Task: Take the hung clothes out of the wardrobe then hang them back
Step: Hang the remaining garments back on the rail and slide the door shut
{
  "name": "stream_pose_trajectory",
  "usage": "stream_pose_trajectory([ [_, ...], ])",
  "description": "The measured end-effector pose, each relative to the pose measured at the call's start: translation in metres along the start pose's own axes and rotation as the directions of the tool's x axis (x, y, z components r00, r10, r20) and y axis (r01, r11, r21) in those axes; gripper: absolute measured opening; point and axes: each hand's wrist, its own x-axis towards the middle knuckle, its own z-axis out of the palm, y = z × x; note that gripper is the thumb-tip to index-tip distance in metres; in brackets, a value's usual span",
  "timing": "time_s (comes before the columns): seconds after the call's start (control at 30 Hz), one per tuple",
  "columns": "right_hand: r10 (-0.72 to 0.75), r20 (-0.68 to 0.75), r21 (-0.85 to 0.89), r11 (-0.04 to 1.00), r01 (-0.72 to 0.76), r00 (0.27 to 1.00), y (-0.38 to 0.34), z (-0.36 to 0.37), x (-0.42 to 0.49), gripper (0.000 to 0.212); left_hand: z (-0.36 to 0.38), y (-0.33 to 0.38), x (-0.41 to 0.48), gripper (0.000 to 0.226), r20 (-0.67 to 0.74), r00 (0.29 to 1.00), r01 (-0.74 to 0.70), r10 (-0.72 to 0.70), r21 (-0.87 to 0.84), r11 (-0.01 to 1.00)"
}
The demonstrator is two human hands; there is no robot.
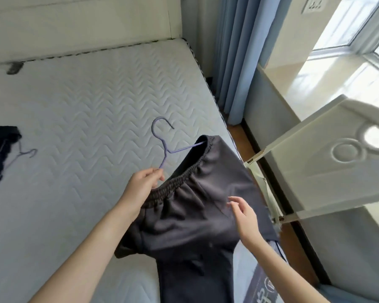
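Left hand (143, 182), right hand (243, 217), both forearms (92, 243) seemingly bare

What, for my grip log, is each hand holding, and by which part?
Left hand pinches the hanger by one arm; right hand holds nothing.

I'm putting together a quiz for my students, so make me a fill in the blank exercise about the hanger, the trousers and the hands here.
1. The left hand pinches one arm of the purple hanger, whose other arm is tucked inside the ____ of the dark trousers.
2. The right hand, over the trousers, holds ____.
3. The curtain by the window is coloured ____.
4. A second dark garment lies on the quilted ____.
Missing words: waistband; nothing; blue; mattress.
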Motion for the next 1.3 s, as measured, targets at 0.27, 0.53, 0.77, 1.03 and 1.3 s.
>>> stream_pose_trajectory([
  [0.27,0.007,0.155,0.143,0.989,-0.030,0.988,-0.052,-0.087,-0.202,0.029,-0.080,0.052,-0.243,0.025,-0.239,0.971,-0.052,0.016,-0.146,0.988],
  [0.53,0.049,0.437,-0.084,0.996,-0.013,0.898,0.022,-0.103,-0.285,0.030,-0.108,-0.015,-0.479,0.031,-0.683,0.728,-0.104,-0.052,-0.184,0.977],
  [0.77,0.167,0.708,-0.314,0.945,0.094,0.686,0.070,-0.090,-0.319,0.026,-0.020,-0.076,-0.662,0.036,-0.873,0.266,-0.051,-0.408,-0.435,0.899],
  [1.03,0.133,0.928,-0.267,0.889,0.372,0.347,0.058,-0.030,-0.412,0.023,0.051,-0.095,-0.823,0.027,-0.791,-0.258,-0.154,-0.555,-0.533,0.832],
  [1.3,0.253,0.957,-0.290,0.852,0.436,0.144,0.080,0.041,-0.532,0.021,0.075,-0.114,-0.920,0.028,-0.707,-0.508,-0.141,-0.492,-0.496,0.857],
])
